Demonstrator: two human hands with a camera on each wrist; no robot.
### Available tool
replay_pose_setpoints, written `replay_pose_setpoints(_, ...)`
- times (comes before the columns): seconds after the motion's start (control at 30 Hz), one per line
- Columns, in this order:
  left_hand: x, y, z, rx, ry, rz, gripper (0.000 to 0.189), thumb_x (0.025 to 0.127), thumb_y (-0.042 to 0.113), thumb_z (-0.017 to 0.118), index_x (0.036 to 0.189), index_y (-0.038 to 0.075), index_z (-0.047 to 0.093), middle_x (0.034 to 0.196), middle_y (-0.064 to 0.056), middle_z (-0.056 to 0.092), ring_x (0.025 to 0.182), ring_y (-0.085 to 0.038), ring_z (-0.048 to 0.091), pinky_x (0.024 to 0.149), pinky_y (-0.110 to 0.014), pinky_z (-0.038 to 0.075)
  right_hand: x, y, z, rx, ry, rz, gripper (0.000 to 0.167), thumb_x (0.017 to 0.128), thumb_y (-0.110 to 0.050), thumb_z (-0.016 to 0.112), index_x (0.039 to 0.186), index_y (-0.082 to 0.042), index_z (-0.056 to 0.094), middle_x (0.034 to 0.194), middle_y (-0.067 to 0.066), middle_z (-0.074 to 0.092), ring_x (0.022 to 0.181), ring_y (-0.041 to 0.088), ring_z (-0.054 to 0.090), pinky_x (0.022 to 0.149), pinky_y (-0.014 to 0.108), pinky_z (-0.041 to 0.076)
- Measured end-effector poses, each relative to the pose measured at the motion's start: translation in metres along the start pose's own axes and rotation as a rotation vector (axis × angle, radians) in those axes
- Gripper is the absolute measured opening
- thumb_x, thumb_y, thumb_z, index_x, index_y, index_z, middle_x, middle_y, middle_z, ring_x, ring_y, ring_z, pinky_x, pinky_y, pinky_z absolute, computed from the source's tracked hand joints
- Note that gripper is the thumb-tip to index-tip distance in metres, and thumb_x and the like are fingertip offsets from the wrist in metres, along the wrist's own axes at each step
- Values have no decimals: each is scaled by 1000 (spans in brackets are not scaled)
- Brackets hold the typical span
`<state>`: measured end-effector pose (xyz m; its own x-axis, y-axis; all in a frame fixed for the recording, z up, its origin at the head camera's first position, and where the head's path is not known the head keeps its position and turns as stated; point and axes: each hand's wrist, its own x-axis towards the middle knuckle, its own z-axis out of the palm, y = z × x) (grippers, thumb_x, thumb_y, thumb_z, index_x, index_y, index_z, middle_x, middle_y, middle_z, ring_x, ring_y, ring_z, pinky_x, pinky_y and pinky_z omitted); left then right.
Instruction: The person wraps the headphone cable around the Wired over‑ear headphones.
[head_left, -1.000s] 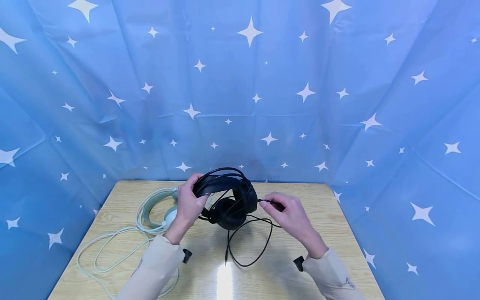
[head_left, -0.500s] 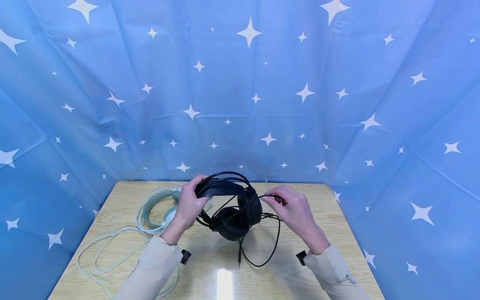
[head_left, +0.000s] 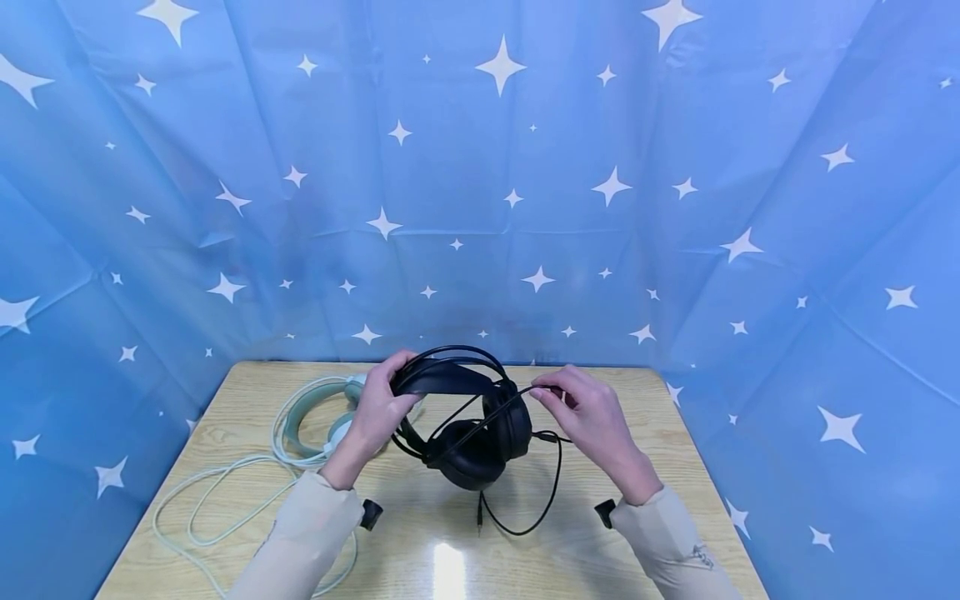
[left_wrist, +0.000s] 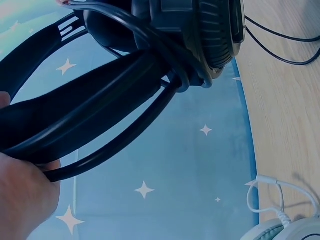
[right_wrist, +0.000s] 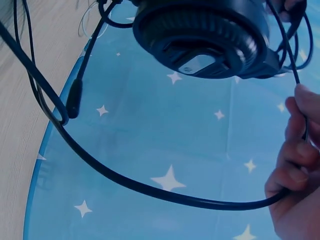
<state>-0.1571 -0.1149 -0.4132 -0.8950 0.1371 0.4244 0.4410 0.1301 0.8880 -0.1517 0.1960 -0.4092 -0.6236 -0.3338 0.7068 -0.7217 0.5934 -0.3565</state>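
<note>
Black over-ear headphones (head_left: 468, 458) are held up above the table, tilted, in the head view. My left hand (head_left: 378, 408) grips them by the headband, whose padded strap and thin outer bands show in the left wrist view. To the right of the ear cups, my right hand (head_left: 592, 417) pinches the thin black headphone cable (right_wrist: 170, 198) between thumb and fingers. From these fingers a stretch of cable slants across the ear cups. Another part hangs in a loop below, with a plug (head_left: 480, 514) at its end. The right wrist view shows the cable also running through the curled lower fingers.
Mint-green headphones (head_left: 294, 417) lie on the wooden table (head_left: 637, 542) at the left, close to my left hand. Their pale cable (head_left: 176, 492) spreads in loose loops toward the front left. A blue star-patterned curtain (head_left: 450, 183) stands behind and beside the table.
The black headphones have shifted slightly right and down with my left hand still on them. My right hand has risen a little, drawing the cable up across the ear cups.
</note>
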Motion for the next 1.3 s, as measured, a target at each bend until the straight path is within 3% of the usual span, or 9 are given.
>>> replay_pose_setpoints(0.13,1,0,-1,-47,-16,0,21,85,-4,66,106,-4,67,96,-10,67,85,-15,60,80,-22,46,0,1,-2,-11,-26,34,16,87,-8,82,100,-13,77,84,-9,64,62,2,45,54,17,37)
replay_pose_setpoints(0.37,-1,2,-4,-137,-55,-61,25,82,-9,61,107,-8,63,77,-2,57,55,-13,48,50,-23,40,-1,5,-5,3,-63,98,15,87,-12,83,100,-15,77,85,-10,64,65,4,47,56,23,41)
replay_pose_setpoints(0.43,-1,1,-5,-181,-63,-78,24,83,-10,60,107,-9,62,73,0,54,51,-11,44,48,-22,37,-2,8,-6,23,-85,110,14,89,-12,81,101,-16,77,87,-10,64,65,5,47,57,23,41)
replay_pose_setpoints(0.7,0,0,-8,-354,-110,-86,21,87,-11,59,107,-14,56,63,7,44,47,-5,35,45,-18,27,-5,18,-15,111,-165,187,12,95,-12,75,107,-17,76,91,-11,61,67,8,48,58,24,42)
replay_pose_setpoints(0.93,1,-4,-11,-488,-198,-61,27,88,-12,54,107,4,63,64,8,46,46,-5,32,43,-26,19,-1,22,-17,180,-178,233,13,98,-14,72,109,-19,76,95,-11,62,69,10,49,60,25,42)
replay_pose_setpoints(1.17,1,-9,-15,-731,-335,-87,38,90,-15,47,111,10,65,69,8,50,47,-7,26,44,-26,15,3,28,-12,262,-229,194,17,101,-11,67,113,-18,77,105,-5,66,76,11,54,63,27,45)
replay_pose_setpoints(1.3,0,-12,-16,-883,-396,-114,43,90,-17,41,117,9,63,71,7,49,50,-11,22,46,-24,14,6,30,-7,331,-278,228,18,103,-12,64,115,-17,76,110,-3,68,83,12,59,67,28,49)
